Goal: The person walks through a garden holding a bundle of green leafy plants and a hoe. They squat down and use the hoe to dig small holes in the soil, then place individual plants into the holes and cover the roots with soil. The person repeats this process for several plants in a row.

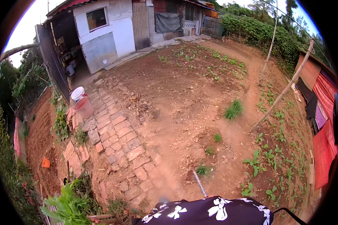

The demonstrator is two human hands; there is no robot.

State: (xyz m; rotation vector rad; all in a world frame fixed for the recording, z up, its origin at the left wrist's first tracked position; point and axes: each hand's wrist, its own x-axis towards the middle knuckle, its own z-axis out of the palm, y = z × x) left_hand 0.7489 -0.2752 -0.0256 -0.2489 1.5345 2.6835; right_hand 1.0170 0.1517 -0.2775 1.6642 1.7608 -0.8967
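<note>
At the lower left, my left hand (101, 218) grips a bunch of leafy greens (66, 204); the picture's bottom edge cuts off most of the hand. A hoe (200, 184) slants out from under my dark, flower-printed clothing (186, 215), its blade on the soil beside a grass tuft (203, 170). Only a sliver of my right hand (209, 196) shows at the upper end of the hoe's handle, and the clothing hides the rest.
A worn brick path (124, 137) leads to a pink bucket (84, 107) and a white-lidded bucket (78, 93) by an open shed door (52, 62). Seedlings (255, 163) grow at right, near a leaning pole (284, 88). An orange container (46, 162) lies on the left slope.
</note>
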